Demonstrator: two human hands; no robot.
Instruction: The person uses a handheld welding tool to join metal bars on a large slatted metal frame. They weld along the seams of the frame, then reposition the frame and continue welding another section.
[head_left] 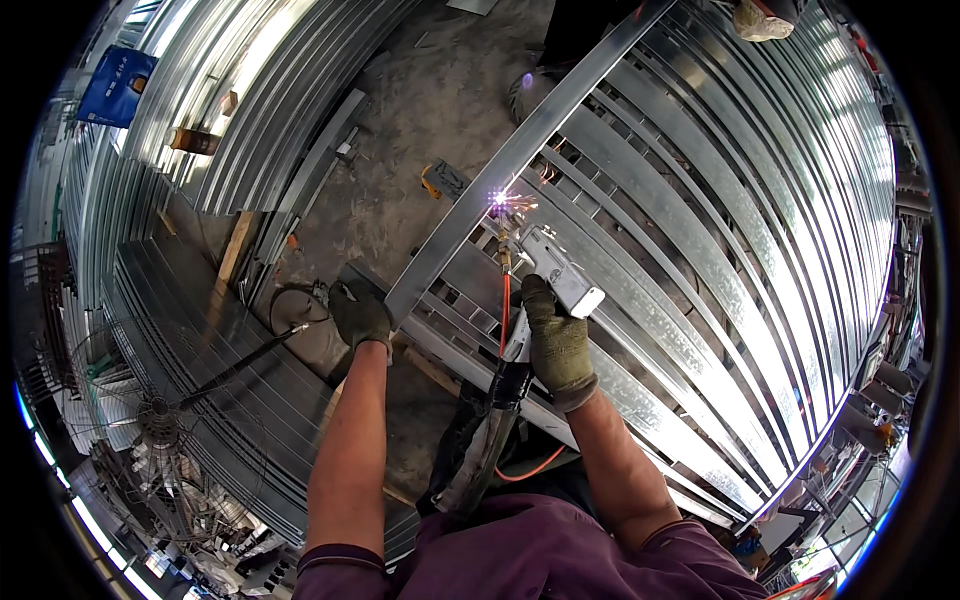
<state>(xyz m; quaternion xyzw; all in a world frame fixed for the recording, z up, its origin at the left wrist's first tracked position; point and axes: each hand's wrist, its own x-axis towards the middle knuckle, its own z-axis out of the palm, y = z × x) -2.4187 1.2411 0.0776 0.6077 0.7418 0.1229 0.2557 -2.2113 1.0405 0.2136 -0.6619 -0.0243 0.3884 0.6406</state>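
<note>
My right hand [556, 335], in a green knit glove, is closed around a handheld welding gun [562, 275] with a pale metal body. A bright spark [500, 198] burns at its tip, on the long metal rail [450, 235] that edges a slatted frame. An orange hose [505, 305] runs back from the gun's brass fitting toward my body. My left hand [361, 312], gloved too, is beside the rail's near end with its fingers curled. What lies in its grip is hidden by the glove.
Silvery slats [690, 220] of the frame spread across the right. Stacked metal profiles [290, 75] stand at the far left, with a blue packet [117, 87] on them. A yellow-and-black tool [432, 184] lies on the floor. A wire-caged fan [160, 420] stands at the lower left.
</note>
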